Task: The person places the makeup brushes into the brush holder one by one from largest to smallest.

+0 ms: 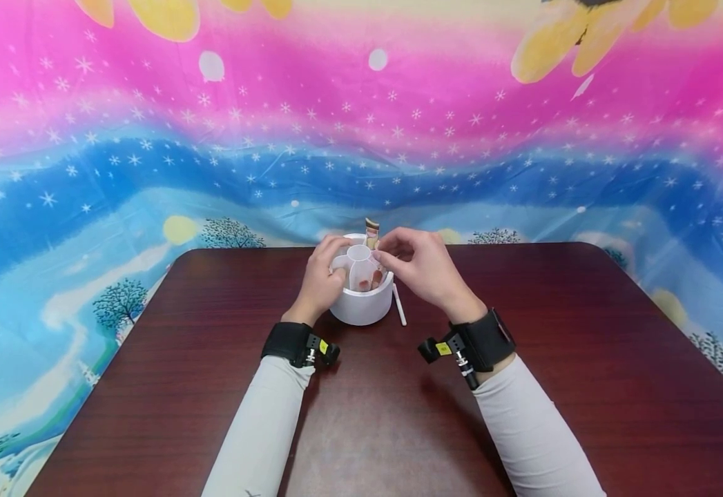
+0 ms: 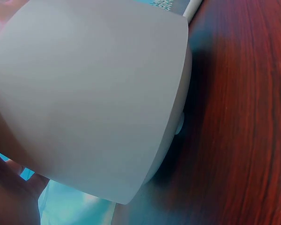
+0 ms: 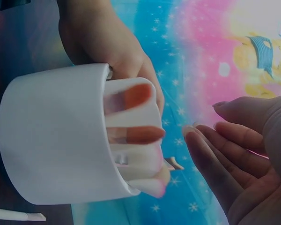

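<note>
A white round brush holder with an inner divider stands on the table, and several makeup brushes are in it. Two orange-brown brush heads and a pale, pink-tipped brush poke past its rim in the right wrist view. A taller brush with a brown and cream head rises at the back. My left hand grips the holder's left side, thumb toward the near rim. Beside the right rim is my right hand; the right wrist view shows its thumb and fingers apart, holding nothing.
A thin white stick, its kind unclear, lies on the dark red-brown table just right of the holder. Behind the table's far edge hangs a colourful printed cloth. The holder's wall fills most of the left wrist view.
</note>
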